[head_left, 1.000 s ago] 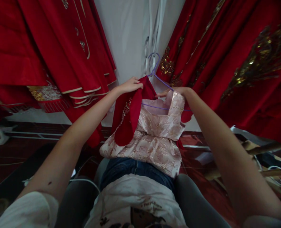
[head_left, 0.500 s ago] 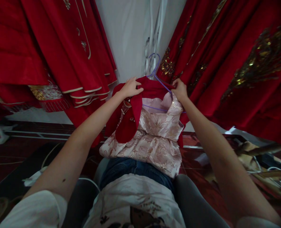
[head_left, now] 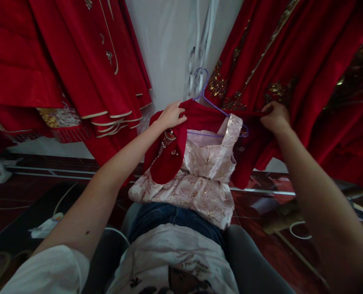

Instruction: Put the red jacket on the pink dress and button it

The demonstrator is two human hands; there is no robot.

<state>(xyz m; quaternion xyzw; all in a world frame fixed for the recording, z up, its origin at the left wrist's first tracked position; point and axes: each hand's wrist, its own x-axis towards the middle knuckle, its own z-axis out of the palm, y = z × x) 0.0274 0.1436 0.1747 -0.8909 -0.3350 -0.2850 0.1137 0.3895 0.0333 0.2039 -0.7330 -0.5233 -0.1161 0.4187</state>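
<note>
A small red jacket [head_left: 169, 165] with beaded trim hangs partly over a pale pink brocade dress [head_left: 204, 163], whose skirt rests across my lap. Both are on a purple wire hanger [head_left: 204, 83], hooked near the white rods in front of me. My left hand [head_left: 172, 115] grips the jacket at its left shoulder, fingers curled over the cloth. Well out to the right, my right hand [head_left: 276, 116] pinches the edge of the jacket's other side and holds it stretched away from the dress strap. That strap [head_left: 233, 124] lies over the hanger's right arm.
Red garments [head_left: 108, 81] with beads and pale piping hang on the left. More red garments [head_left: 261, 57] with gold sequins hang on the right. White metal rods [head_left: 201, 45] stand between them. Items on the right side of the floor are blurred.
My right hand has moved outward to the right, pulling the jacket's right side off the dress strap and spreading it. My left hand has stayed nearly in place.
</note>
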